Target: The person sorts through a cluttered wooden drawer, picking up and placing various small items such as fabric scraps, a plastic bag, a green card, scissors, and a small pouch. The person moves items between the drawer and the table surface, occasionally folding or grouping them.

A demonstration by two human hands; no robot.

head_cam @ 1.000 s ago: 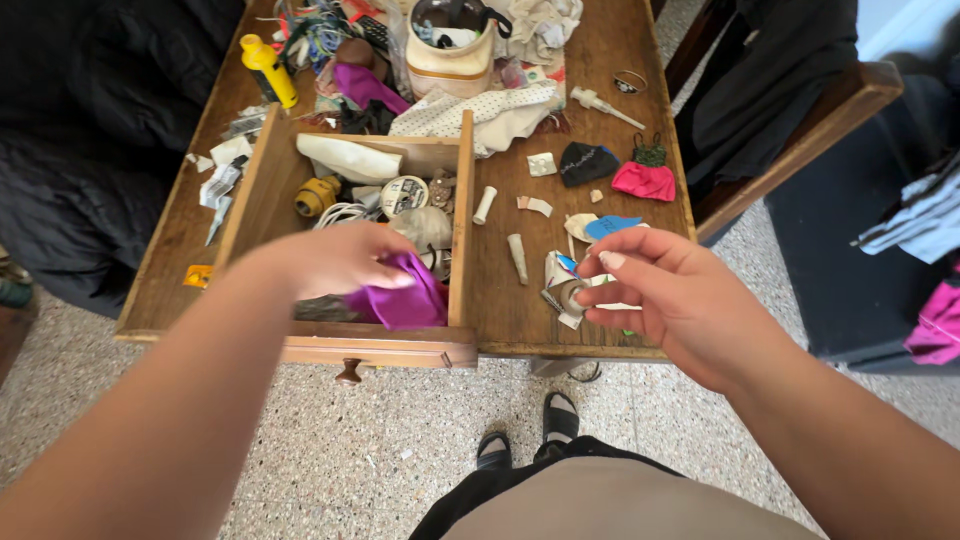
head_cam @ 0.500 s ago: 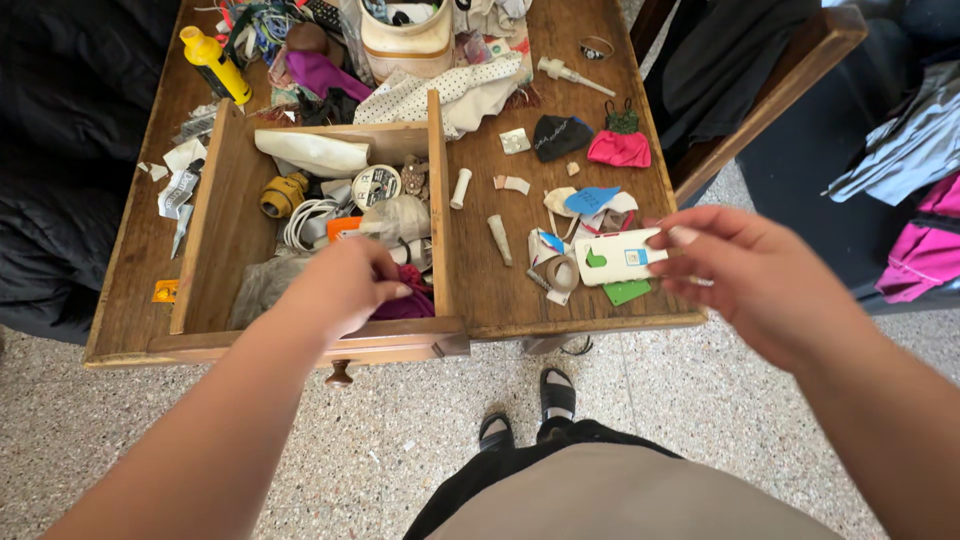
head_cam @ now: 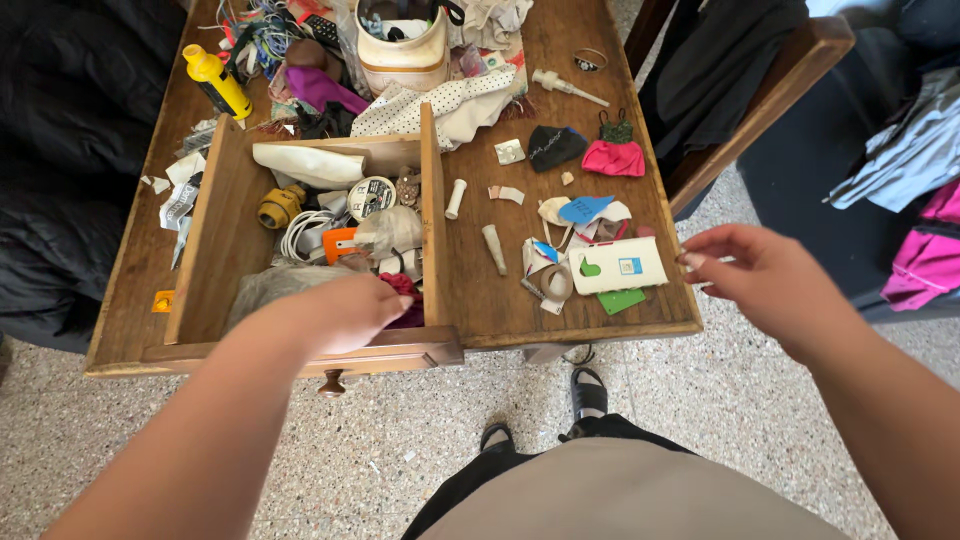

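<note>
1. Two bare hands work over a cluttered wooden surface (head_cam: 600,40), seen from the head camera, with an open drawer (head_cam: 205,250) set on its left part.
2. Reaching down into the near right corner of the drawer, the left hand (head_cam: 345,312) has its fingers curled onto a crumpled magenta cloth (head_cam: 405,290). Its grip looks nearly closed around the cloth, though the knuckles hide the fingertips, so how firm the hold is cannot be told.
3. Off the right edge of the surface, the right hand (head_cam: 765,280) hovers with thumb and forefinger pinched close together and the other fingers loosely spread. Whether anything thin sits in that pinch cannot be told. It hangs just right of a white card (head_cam: 620,265) and touches nothing.
4. Near the cloth in the drawer lie a coil of white cable (head_cam: 305,232), a small orange item (head_cam: 340,242), a round tape roll (head_cam: 372,197) and a folded cream piece (head_cam: 310,163).
5. On the right part of the surface, the white card rests on a green card (head_cam: 622,300), among paper scraps, a blue scrap (head_cam: 585,208), a pink cloth piece (head_cam: 613,158) and a dark pouch (head_cam: 555,145).
6. Judged from these positions, sorting through the drawer is the step in hand, with the cloth gripped at the drawer's near wall. A lift would call for raising the cloth straight above that wall, without snagging the cable.
</note>
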